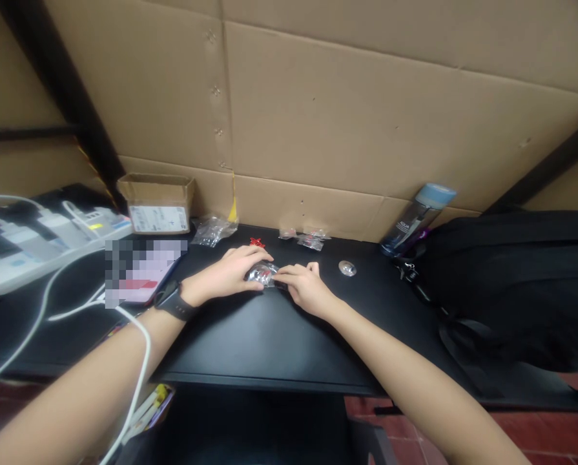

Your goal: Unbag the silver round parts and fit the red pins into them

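Both my hands rest on the black table (269, 336), meeting over a small clear plastic bag (263, 274) with something shiny inside. My left hand (230, 271), a black watch on its wrist, lies over the bag's left side with fingers curled onto it. My right hand (305, 287) pinches the bag's right edge with closed fingers. A small red piece (256, 242) lies just behind my left hand. A round silver disc (347, 267) lies on the table to the right of my right hand.
Small clear bags (309, 239) and a crumpled one (214, 229) lie by the cardboard wall. A small cardboard box (157, 203), a phone (141, 271), white cables and a power strip (37, 245) sit left. A water bottle (417, 219) and black backpack (516, 290) sit right.
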`<action>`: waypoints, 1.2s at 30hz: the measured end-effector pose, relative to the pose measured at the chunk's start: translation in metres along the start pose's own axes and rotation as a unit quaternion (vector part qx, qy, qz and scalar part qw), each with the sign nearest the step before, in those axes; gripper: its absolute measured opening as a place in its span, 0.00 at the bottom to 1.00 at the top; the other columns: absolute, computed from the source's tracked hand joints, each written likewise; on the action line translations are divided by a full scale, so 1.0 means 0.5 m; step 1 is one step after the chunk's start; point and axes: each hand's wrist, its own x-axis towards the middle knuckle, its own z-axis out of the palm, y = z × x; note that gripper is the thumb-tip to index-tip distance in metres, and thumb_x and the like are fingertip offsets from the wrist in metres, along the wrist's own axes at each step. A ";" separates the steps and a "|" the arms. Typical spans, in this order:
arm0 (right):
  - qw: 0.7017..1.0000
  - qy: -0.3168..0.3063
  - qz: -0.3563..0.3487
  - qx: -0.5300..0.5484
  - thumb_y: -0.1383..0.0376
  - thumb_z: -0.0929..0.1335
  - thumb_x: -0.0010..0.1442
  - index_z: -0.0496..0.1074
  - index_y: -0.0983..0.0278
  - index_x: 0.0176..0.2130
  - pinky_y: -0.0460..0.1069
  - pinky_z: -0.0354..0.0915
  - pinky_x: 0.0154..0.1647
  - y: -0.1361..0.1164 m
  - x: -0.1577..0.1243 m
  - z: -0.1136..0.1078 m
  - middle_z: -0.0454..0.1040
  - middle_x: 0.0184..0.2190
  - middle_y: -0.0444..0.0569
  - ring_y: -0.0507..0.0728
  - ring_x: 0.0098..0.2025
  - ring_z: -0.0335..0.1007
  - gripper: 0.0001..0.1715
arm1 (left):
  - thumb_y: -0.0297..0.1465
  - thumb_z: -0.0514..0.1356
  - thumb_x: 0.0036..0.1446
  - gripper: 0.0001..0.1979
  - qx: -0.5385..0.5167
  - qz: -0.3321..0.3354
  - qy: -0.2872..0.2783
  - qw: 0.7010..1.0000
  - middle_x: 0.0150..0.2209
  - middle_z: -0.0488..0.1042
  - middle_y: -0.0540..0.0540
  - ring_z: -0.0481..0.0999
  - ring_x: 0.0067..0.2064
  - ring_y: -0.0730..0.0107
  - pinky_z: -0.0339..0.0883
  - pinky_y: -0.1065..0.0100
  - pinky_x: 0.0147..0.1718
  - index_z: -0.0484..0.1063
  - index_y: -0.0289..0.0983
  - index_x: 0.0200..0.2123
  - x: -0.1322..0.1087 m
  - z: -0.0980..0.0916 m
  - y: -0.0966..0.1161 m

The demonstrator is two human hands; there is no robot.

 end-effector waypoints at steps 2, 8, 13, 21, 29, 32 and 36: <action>0.999 -0.028 -0.004 -0.035 0.80 0.60 0.65 0.72 0.54 0.62 0.55 0.47 0.44 -0.005 -0.002 -0.003 0.74 0.59 0.52 0.60 0.49 0.67 0.34 | 0.42 0.70 0.58 0.34 -0.003 -0.007 -0.006 1.000 0.64 0.68 0.40 0.67 0.64 0.49 0.62 0.53 0.62 0.64 0.45 0.65 -0.004 0.000 -0.008; 0.996 -0.050 -0.015 -0.066 0.82 0.59 0.60 0.62 0.52 0.69 0.54 0.48 0.44 -0.007 -0.008 -0.009 0.70 0.59 0.54 0.61 0.50 0.63 0.45 | 0.41 0.68 0.59 0.34 -0.007 -0.024 -0.021 0.999 0.63 0.69 0.38 0.69 0.64 0.50 0.63 0.55 0.62 0.64 0.41 0.65 -0.008 -0.007 -0.020; 0.998 -0.045 -0.014 -0.029 0.81 0.60 0.60 0.66 0.48 0.67 0.55 0.48 0.47 0.005 -0.014 -0.009 0.70 0.59 0.52 0.61 0.51 0.62 0.44 | 0.37 0.65 0.63 0.24 -0.028 0.006 -0.052 0.998 0.57 0.74 0.42 0.74 0.58 0.56 0.66 0.59 0.58 0.69 0.43 0.60 -0.007 -0.015 -0.013; 0.994 -0.085 -0.011 -0.067 0.83 0.60 0.57 0.56 0.41 0.71 0.55 0.49 0.44 -0.005 -0.011 -0.005 0.66 0.64 0.51 0.63 0.52 0.60 0.54 | 0.38 0.63 0.65 0.19 -0.045 0.026 -0.046 0.998 0.55 0.75 0.41 0.76 0.55 0.57 0.68 0.59 0.56 0.72 0.42 0.58 -0.005 -0.017 -0.009; 0.998 -0.058 -0.020 0.003 0.80 0.60 0.60 0.71 0.58 0.61 0.55 0.50 0.45 -0.003 -0.012 -0.021 0.72 0.64 0.53 0.62 0.54 0.64 0.35 | 0.39 0.66 0.62 0.23 -0.016 -0.006 -0.021 1.000 0.56 0.75 0.40 0.76 0.55 0.55 0.68 0.58 0.56 0.72 0.41 0.59 -0.007 -0.019 -0.019; 0.999 -0.044 -0.018 0.005 0.80 0.61 0.58 0.75 0.61 0.55 0.55 0.50 0.46 0.005 -0.013 -0.026 0.75 0.58 0.53 0.61 0.53 0.66 0.31 | 0.39 0.66 0.61 0.23 -0.006 -0.018 -0.012 1.000 0.55 0.77 0.41 0.77 0.56 0.54 0.68 0.58 0.57 0.73 0.41 0.58 -0.007 -0.019 -0.019; 0.998 -0.057 -0.020 -0.020 0.81 0.62 0.57 0.75 0.61 0.56 0.54 0.50 0.47 0.007 -0.019 -0.032 0.73 0.56 0.55 0.61 0.53 0.66 0.33 | 0.37 0.64 0.64 0.19 -0.016 0.005 -0.017 1.000 0.54 0.80 0.44 0.79 0.55 0.56 0.69 0.59 0.57 0.76 0.44 0.58 -0.004 -0.014 -0.010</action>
